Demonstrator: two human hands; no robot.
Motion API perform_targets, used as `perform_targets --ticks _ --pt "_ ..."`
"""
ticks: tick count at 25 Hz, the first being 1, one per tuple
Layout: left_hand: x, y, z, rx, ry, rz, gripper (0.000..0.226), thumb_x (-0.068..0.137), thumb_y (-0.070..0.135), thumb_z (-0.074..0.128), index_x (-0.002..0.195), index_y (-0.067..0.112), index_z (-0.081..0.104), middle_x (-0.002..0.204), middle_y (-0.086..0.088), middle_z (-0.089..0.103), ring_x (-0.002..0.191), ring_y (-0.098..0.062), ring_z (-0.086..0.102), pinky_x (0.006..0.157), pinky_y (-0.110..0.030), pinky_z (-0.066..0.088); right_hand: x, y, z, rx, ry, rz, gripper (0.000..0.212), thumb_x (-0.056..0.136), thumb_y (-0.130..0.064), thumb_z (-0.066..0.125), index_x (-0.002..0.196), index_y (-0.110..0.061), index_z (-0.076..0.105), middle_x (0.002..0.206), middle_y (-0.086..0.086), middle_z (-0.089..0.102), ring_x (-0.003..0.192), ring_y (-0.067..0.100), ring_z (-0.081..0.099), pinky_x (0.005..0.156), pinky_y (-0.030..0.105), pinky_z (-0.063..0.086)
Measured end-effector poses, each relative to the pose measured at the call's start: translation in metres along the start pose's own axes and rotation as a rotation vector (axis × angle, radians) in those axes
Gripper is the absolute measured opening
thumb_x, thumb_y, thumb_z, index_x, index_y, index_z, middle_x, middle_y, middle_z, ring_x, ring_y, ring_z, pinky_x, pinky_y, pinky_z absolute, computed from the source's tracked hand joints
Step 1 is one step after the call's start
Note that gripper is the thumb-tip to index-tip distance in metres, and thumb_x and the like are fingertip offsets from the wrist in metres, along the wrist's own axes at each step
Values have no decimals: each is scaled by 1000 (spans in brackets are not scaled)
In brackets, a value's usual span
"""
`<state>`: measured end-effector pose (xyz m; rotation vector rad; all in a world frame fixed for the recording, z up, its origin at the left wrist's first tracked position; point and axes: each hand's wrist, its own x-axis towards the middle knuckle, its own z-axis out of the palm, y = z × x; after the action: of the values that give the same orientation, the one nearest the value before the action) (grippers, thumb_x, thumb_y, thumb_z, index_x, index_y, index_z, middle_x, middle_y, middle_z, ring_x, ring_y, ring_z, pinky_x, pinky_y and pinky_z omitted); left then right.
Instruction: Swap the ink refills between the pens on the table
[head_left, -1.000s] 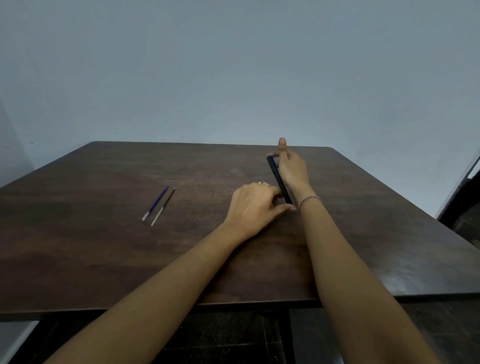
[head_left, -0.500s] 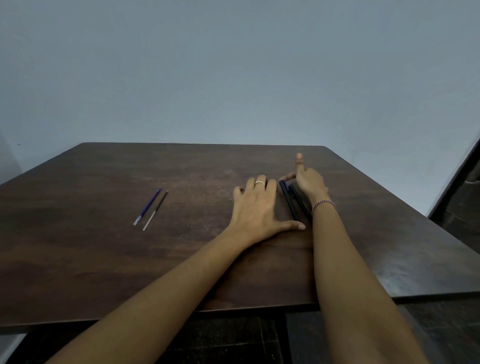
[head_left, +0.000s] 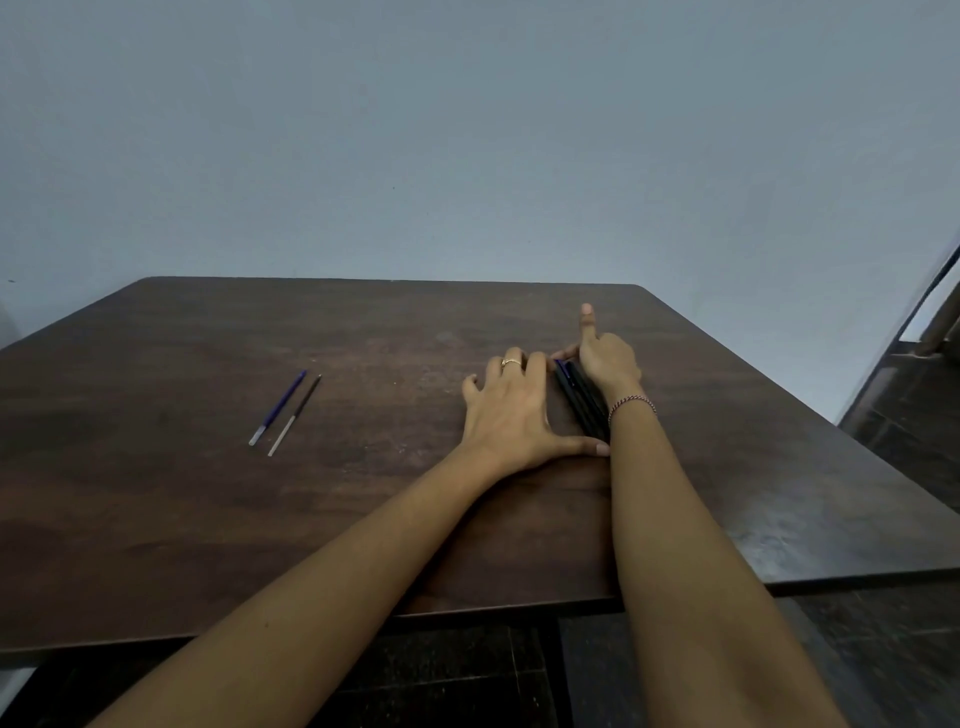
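Two dark pens (head_left: 579, 400) are laid side by side on the table (head_left: 208, 519), long axes running from near-right to far-left, between the hands. The left hand (head_left: 511, 415) is spread flat, holding nothing. The right hand (head_left: 605, 364) is pressed against them, its grip hidden. Two refills (head_left: 284, 407) are seen well apart at left, parallel.
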<state>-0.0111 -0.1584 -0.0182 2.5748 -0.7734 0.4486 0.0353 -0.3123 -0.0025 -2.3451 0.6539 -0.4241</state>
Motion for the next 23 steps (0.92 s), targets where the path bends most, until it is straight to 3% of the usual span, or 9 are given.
perform_targets --ticks 4,10,13,17,21,23 --pt "-1 -1 0 -41 -37 5 111 42 89 54 131 26 35 132 -2 39 124 -23 34 102 -56 30 -1 0 0 32 22 -15 81 96 -61 8 76 -22 76 120 12 64 119 32 50 111 46 28" --pt "-1 -1 -1 -59 -83 -4 110 45 88 56 134 27 31 132 -1 45 125 -23 37 100 -54 30 0 0 2 -1 29 -17 81 96 -61 10 85 -20 78 119 12 65 118 31 50 109 44 28" --pt "-1 -1 -2 -78 -95 5 110 46 88 56 134 28 30 129 1 49 123 -22 39 101 -55 29 -2 -1 1 -5 45 -25 79 96 -61 11 73 -22 76 118 13 64 118 31 50 107 44 27" --pt "-1 -2 -2 -105 -87 15 115 44 87 57 138 30 24 131 1 49 126 -22 38 103 -58 26 -7 -4 0 9 55 -5 72 96 -61 15 51 -24 57 118 16 64 119 33 50 106 45 28" --pt "0 -3 -4 -149 -107 3 121 42 85 62 141 32 18 133 -1 47 128 -23 37 104 -59 25 -10 -4 -3 44 86 -33 73 97 -59 18 51 -20 59 109 17 67 113 34 54 106 45 34" --pt "0 -3 -5 -152 -118 -3 120 44 84 63 142 32 18 133 -1 47 128 -23 37 104 -59 25 -9 -2 -2 74 109 -72 74 98 -58 19 66 -17 72 107 16 68 111 34 55 106 46 35"
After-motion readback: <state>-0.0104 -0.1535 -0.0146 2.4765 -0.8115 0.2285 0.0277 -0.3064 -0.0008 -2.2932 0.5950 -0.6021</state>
